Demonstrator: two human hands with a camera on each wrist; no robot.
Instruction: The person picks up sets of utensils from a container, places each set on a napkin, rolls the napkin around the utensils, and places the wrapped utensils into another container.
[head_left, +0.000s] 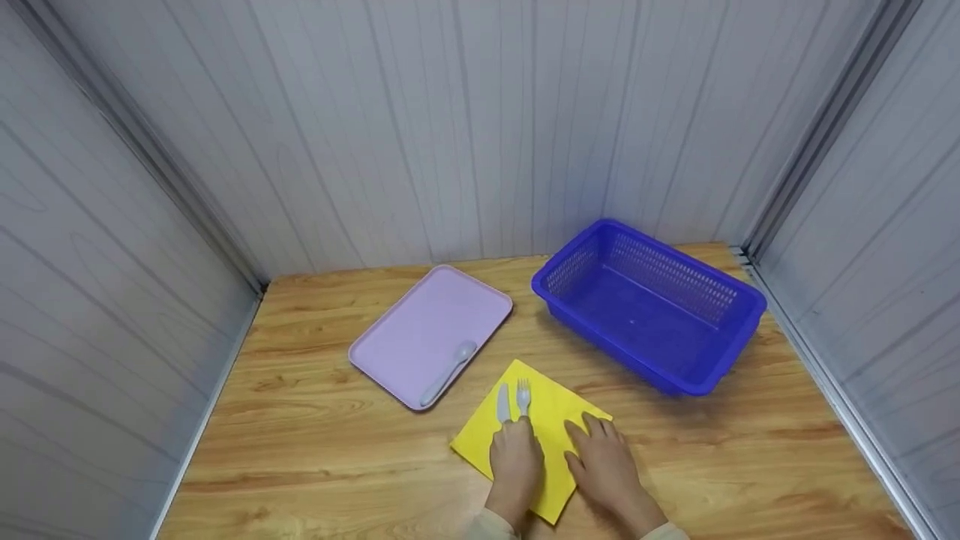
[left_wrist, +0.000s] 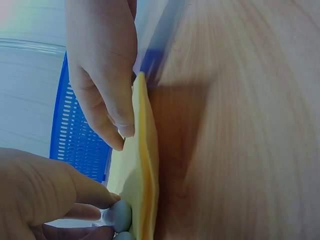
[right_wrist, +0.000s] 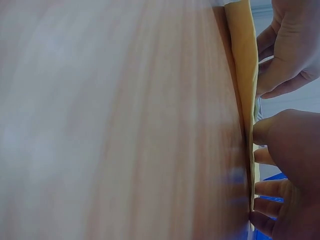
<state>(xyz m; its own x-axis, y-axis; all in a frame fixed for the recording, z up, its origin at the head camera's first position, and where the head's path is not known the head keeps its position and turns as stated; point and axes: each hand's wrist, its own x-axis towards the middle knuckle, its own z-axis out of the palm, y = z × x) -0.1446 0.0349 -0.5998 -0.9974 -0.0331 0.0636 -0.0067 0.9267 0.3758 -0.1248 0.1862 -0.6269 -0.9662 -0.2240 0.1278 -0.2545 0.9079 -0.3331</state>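
Note:
A folded yellow napkin (head_left: 551,397) lies at an angle on the wooden table. On top of it, side by side, are a pale knife (head_left: 503,403) and a pale fork (head_left: 523,396), blade and tines pointing away from me. My left hand (head_left: 516,459) grips both by their handles, whose rounded ends (left_wrist: 120,216) show under the fingers in the left wrist view. Spread fingers of my right hand (head_left: 606,461) rest on the napkin's right part. In the right wrist view, the fingertips of that hand (right_wrist: 295,165) touch the napkin's face.
Behind and left of the napkin lies a pink tray (head_left: 427,322) with a pale spoon (head_left: 450,371) along its right side. A blue plastic basket (head_left: 637,352) with perforated walls stands at the back right. Pale panel walls (head_left: 480,135) enclose the table (head_left: 322,465) at the back and sides.

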